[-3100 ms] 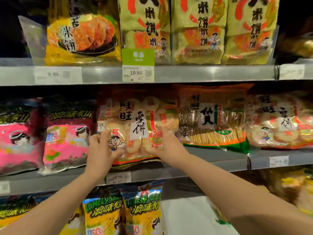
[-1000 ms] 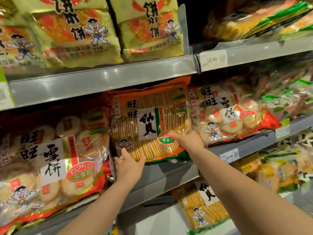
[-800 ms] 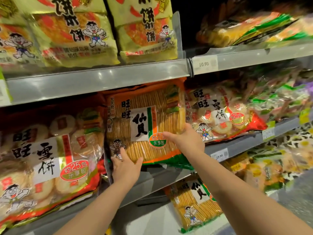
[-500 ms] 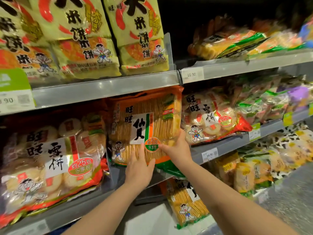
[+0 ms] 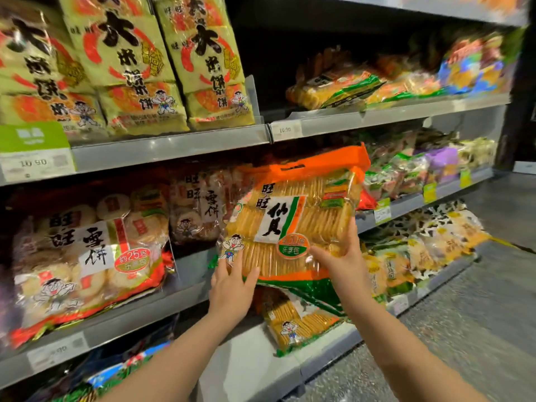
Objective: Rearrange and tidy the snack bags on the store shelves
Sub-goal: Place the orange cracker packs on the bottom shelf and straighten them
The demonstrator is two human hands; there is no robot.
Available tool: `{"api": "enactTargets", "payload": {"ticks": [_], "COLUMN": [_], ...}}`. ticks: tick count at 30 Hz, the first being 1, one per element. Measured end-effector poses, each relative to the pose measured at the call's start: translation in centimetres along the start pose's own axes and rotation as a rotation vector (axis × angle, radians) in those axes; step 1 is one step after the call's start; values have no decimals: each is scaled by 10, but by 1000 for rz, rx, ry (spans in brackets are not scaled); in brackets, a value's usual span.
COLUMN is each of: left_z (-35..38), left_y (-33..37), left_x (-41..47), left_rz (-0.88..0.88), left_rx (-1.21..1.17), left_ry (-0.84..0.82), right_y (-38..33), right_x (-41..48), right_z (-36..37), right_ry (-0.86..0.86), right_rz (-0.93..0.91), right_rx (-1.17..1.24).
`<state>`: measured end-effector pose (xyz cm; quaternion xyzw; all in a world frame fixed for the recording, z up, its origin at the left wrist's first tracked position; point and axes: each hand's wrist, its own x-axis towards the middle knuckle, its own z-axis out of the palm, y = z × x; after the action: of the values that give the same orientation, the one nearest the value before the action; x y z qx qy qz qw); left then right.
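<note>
A person is holding the orange-topped cracker bag (image 5: 295, 224) up in front of the middle shelf (image 5: 139, 311), tilted a little, between the red bags on the left and the mixed packets further right. The right hand (image 5: 345, 262) is grasping the bag's lower right corner, thumb lying across the front and fingers running up the side. The left hand (image 5: 232, 288) is lying released and flat against the lower left of the bag, fingers straight. Red snow-cracker bags (image 5: 87, 256) are leaning on the same shelf to the left. A matching bag (image 5: 295, 323) is lying on the shelf below, and yellow-green bags (image 5: 139, 68) are standing on the upper shelf.
</note>
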<state>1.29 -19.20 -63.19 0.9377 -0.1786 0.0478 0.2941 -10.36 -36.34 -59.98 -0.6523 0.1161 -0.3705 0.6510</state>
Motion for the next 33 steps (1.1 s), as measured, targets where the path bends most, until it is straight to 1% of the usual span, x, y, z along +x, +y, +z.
{"api": "enactTargets", "payload": {"ticks": [3, 6, 9, 13, 16, 19, 21, 26, 30, 33], "left_z": [0, 0, 6, 29, 46, 60, 69, 101, 126, 136], "left_y": [9, 9, 3, -4, -14, -37, -55, -91, -122, -148], "left_x": [-15, -24, -33, -61, -87, -110, -125, -154, -162, -155], "left_rz": [-13, -76, -135, -88, -37, -53, -98, -227, -298, -365], "left_rx": [-31, -103, -246, -425, -479, -527, -505, -324, -262, -233], "left_ry": [26, 48, 2, -177, -200, -184, -201, -233, -284, -289], "right_y": [-11, -12, -11, -2, 14, 35, 52, 97, 124, 150], "right_x": [-18, -32, -47, -63, -73, -85, -97, -124, -119, -109], "right_z": [-39, -82, -113, -126, -124, -120, -117, -105, -85, -63], "right_ry": [-32, -55, -100, -124, -163, -174, -184, -264, -301, -347], "right_rz": [-13, -5, 18, 57, 81, 107, 164, 317, 417, 468], "right_rx": [20, -4, 17, -10, -51, -110, -153, -308, -411, -502]}}
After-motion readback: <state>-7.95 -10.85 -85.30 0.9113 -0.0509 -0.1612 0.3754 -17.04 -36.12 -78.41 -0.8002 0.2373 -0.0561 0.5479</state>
